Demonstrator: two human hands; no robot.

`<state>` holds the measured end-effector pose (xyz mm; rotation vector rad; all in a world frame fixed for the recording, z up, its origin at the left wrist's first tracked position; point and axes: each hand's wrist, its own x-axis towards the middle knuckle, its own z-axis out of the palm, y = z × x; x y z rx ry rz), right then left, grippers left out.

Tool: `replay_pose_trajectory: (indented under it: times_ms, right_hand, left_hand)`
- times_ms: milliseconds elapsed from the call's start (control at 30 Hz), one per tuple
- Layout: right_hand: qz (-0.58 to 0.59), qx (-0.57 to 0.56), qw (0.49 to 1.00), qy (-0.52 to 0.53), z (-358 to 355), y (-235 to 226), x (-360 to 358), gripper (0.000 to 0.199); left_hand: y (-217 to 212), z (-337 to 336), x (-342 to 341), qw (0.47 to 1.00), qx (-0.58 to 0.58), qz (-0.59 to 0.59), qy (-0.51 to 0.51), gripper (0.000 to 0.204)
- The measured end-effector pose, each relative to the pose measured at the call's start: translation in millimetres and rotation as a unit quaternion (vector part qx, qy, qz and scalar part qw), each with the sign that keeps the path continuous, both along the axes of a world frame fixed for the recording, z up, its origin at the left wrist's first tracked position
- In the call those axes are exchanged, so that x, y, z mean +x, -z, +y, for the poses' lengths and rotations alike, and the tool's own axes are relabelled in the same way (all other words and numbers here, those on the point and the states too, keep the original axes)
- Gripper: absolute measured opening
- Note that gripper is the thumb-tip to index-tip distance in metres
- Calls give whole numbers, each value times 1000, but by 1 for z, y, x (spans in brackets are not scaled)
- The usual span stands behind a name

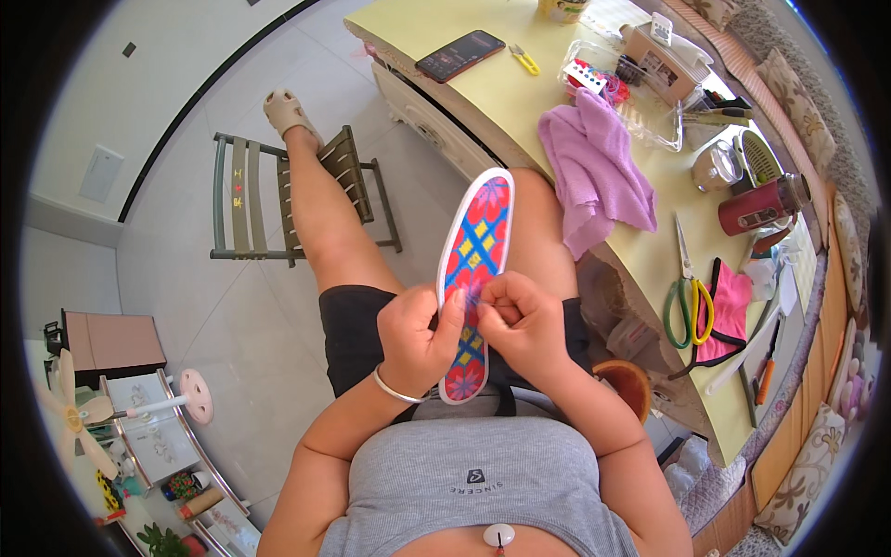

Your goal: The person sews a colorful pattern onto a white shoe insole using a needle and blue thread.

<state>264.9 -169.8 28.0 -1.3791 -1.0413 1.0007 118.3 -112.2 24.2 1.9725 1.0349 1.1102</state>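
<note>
An embroidered insole (478, 232) with a white rim and a red, blue and yellow pattern is held upright above my lap. My left hand (422, 334) is closed on its left edge, the thumb pressed on the patterned face. At the insole's right edge, around mid-length, my right hand (522, 325) is closed with thumb and fingers pinched together against the pattern. What sits in that pinch is too small to make out.
On the yellow table to my right lie a phone (460, 56), yellow snips (524, 59), a purple towel (594, 167), scissors (688, 306), a pink cloth (729, 311) and a dark red bottle (756, 206). A folding stool (255, 200) stands ahead, left; a fan (74, 408) lower left.
</note>
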Motion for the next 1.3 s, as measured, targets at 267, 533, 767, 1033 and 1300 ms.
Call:
replay_pose_trajectory:
  times_ms: [267, 533, 767, 1033, 1300]
  right_hand:
    - [423, -13, 906, 3, -5, 15, 49, 2]
    - [427, 67, 898, 79, -15, 13, 87, 2]
    - [552, 90, 829, 1, -20, 16, 91, 5]
    - [493, 50, 868, -33, -16, 5, 87, 7]
    - [418, -17, 908, -8, -19, 1, 84, 8]
  left_hand:
    - [19, 16, -3, 954, -257, -151, 1, 21]
    - [42, 30, -6, 933, -310, -180, -43, 22]
    - [54, 25, 6, 844, -430, -321, 19, 17]
    - [50, -4, 46, 829, -523, -42, 196, 22]
    - [-3, 16, 64, 972, -48, -42, 224, 34]
